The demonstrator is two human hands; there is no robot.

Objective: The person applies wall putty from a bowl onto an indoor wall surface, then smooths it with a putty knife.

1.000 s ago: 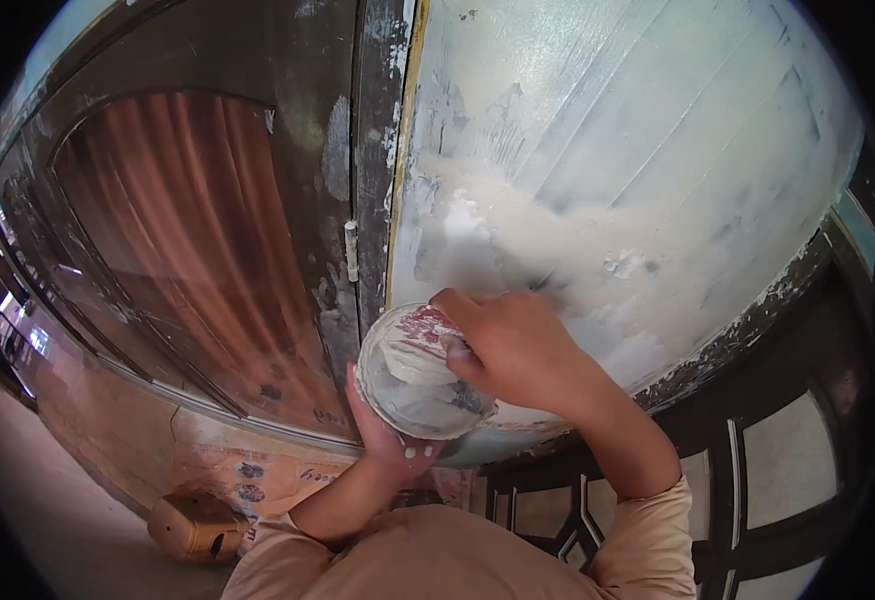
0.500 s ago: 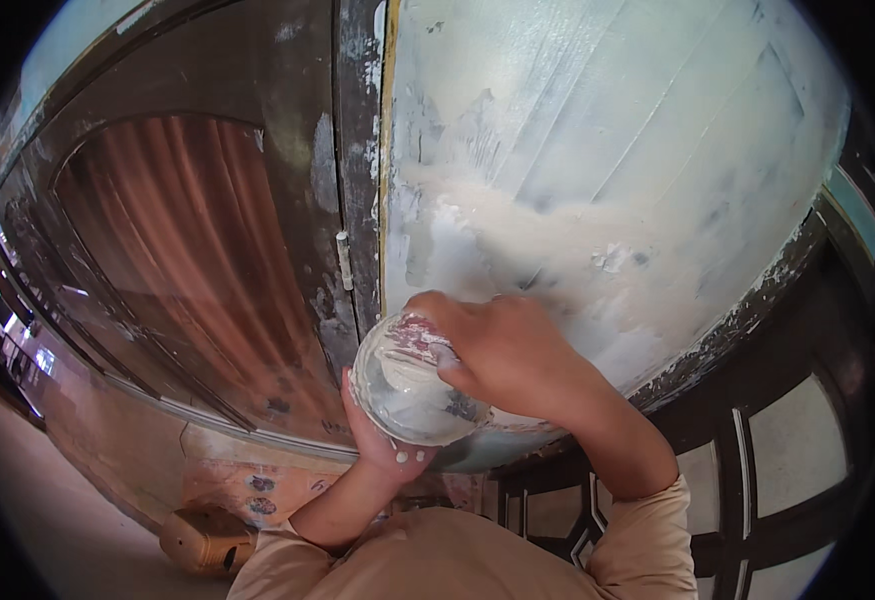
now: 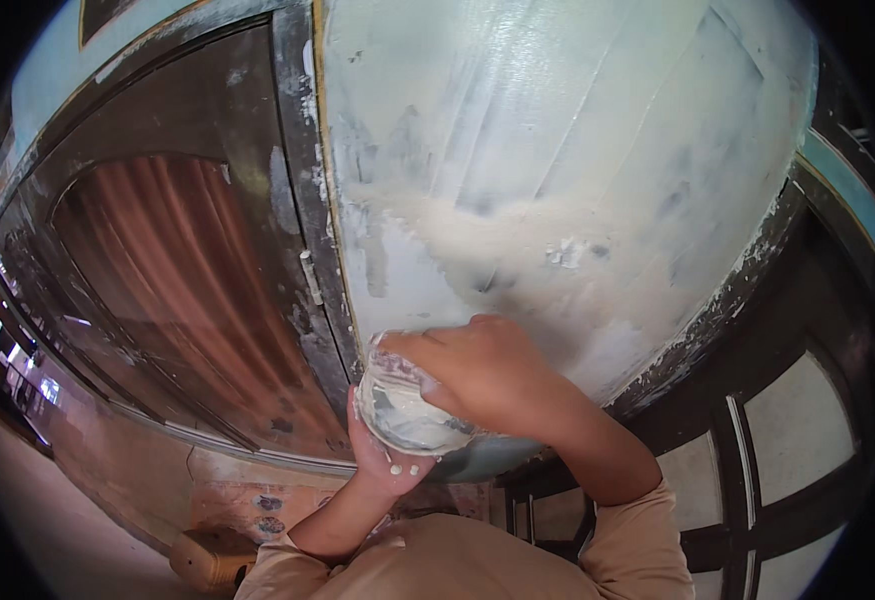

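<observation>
My left hand (image 3: 379,470) supports a round bowl (image 3: 397,447) from below, its thumb side along the bowl's left rim. White paste (image 3: 407,405) coats the inside of the bowl, and a few white drops sit on my left palm. My right hand (image 3: 492,375) reaches over the bowl, fingers closed around a flat scraper (image 3: 397,364) smeared with paste. Part of the scraper shows reddish; its lower edge dips into the bowl. Just beyond both hands stands a wall (image 3: 517,240) with patchy white and pinkish filler.
To the left is a dark door frame (image 3: 272,200) with a hinge (image 3: 311,277) and a reddish-brown curtain-like panel (image 3: 182,270). Dark panelled woodwork (image 3: 722,420) stands at the right. A brown stool-like object (image 3: 209,560) is on the floor at lower left.
The wall and door frame have shifted left and slightly down in view. My hands and the bowl sit a little lower, and the scraper has tilted within the bowl.
</observation>
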